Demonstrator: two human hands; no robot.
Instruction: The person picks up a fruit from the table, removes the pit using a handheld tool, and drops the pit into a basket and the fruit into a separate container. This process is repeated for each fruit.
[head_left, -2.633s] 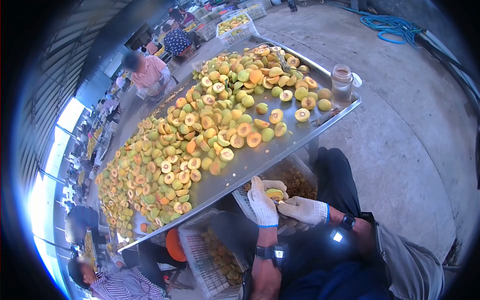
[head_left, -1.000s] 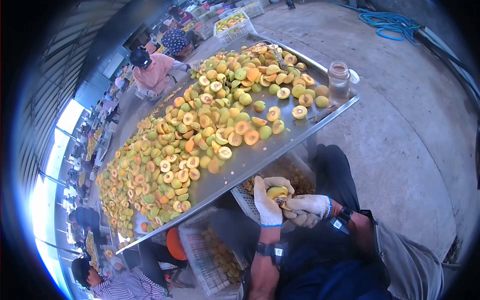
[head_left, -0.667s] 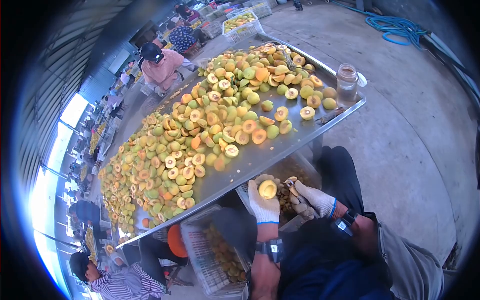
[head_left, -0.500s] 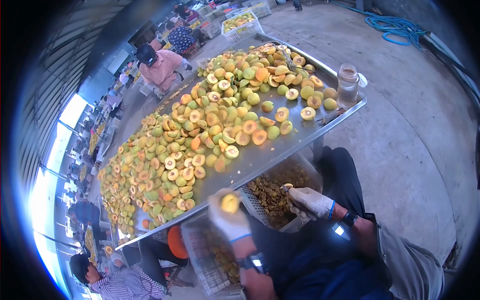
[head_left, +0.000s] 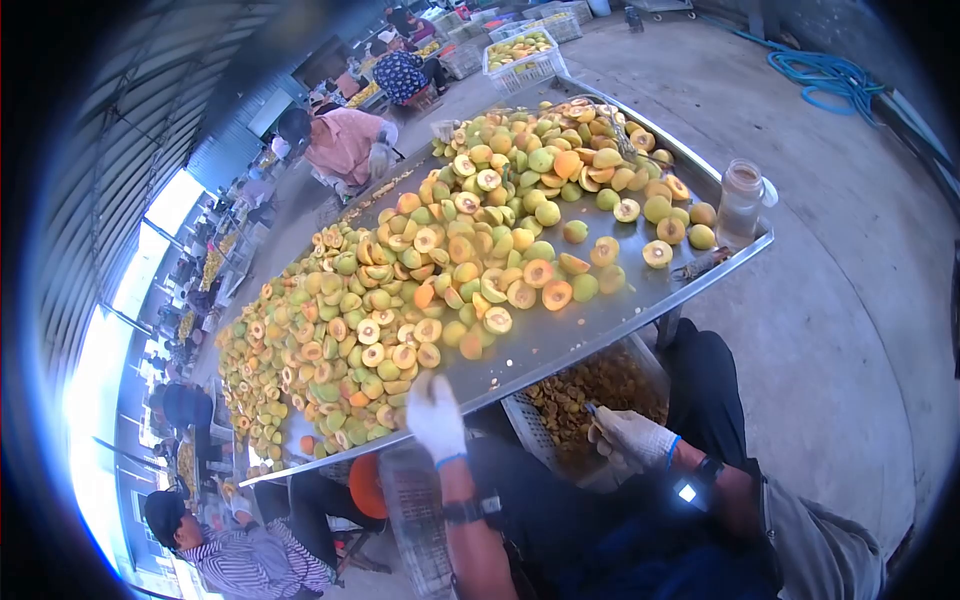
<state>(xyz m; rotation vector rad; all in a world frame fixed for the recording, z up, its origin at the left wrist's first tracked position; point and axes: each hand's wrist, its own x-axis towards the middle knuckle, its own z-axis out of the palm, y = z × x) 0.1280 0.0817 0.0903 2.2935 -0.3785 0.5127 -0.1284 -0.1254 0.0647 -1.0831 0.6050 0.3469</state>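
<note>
Halved apricot-like fruits (head_left: 385,330), yellow, green and orange, are heaped on a metal table (head_left: 560,345). My left hand (head_left: 437,418), in a white glove, reaches over the table's near edge. Its fingers stretch toward the nearest fruit halves, and no fruit shows in it. My right hand (head_left: 638,438), also gloved, is closed round a small tool (head_left: 591,409) with a metallic tip; most of the tool is hidden by the fingers. Below that hand stands a crate of brown pits and scraps (head_left: 570,400). A pale crate (head_left: 420,520) is beside my left forearm, largely covered by it.
A clear jar (head_left: 740,205) stands at the table's right corner, near a dark twig-like object (head_left: 700,264). A person in pink (head_left: 345,145) works across the table; another in stripes (head_left: 255,560) sits at lower left. A blue hose (head_left: 825,75) lies on the floor.
My left hand has moved up to the fruit pile, and the yellow fruit half it held no longer shows. My right hand still grips the tool. The whole view has shifted slightly.
</note>
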